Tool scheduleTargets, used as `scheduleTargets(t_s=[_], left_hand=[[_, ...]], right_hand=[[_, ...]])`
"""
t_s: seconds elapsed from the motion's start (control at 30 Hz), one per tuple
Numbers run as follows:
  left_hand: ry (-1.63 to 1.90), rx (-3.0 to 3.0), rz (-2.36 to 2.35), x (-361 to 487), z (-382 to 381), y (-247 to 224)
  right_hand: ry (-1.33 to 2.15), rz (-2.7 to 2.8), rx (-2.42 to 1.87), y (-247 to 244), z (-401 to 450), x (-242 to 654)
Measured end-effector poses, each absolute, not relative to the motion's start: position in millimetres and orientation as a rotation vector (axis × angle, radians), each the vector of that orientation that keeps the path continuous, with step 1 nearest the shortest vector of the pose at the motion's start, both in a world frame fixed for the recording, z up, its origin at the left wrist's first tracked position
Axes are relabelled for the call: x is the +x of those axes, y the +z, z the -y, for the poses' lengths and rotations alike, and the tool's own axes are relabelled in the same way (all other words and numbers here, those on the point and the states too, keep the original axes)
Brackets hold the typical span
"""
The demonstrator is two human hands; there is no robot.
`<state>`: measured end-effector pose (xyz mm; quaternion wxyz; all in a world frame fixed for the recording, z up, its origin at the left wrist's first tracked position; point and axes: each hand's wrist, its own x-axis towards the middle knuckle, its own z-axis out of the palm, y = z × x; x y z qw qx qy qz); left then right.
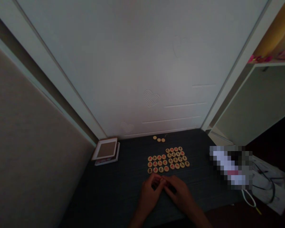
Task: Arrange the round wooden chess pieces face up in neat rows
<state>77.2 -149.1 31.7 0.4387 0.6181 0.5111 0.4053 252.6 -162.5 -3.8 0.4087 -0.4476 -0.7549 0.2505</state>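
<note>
Several round wooden chess discs (168,159) with red and dark marks lie face up in rows on a dark table (109,190). Three more discs (159,139) sit apart near the wall. My left hand (150,192) and my right hand (179,191) rest on the table just below the rows, fingertips meeting in the middle. The dim light hides whether anything is pinched between the fingers.
A flat square box with a white frame (106,150) lies at the table's back left. A blurred white object (230,167) and cables (263,186) lie at the right edge. A white wall panel (142,79) stands behind, and shelving (270,63) at the right.
</note>
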Motion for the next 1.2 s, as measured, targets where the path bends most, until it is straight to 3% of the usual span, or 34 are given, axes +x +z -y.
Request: scheduleTargets(t_s=[1.2], left_hand=[[0.981,1.606,-1.224,74.2,152.8,44.4]], right_hand=[[0.822,1.737,-1.203,14.1,158.8,249.0]])
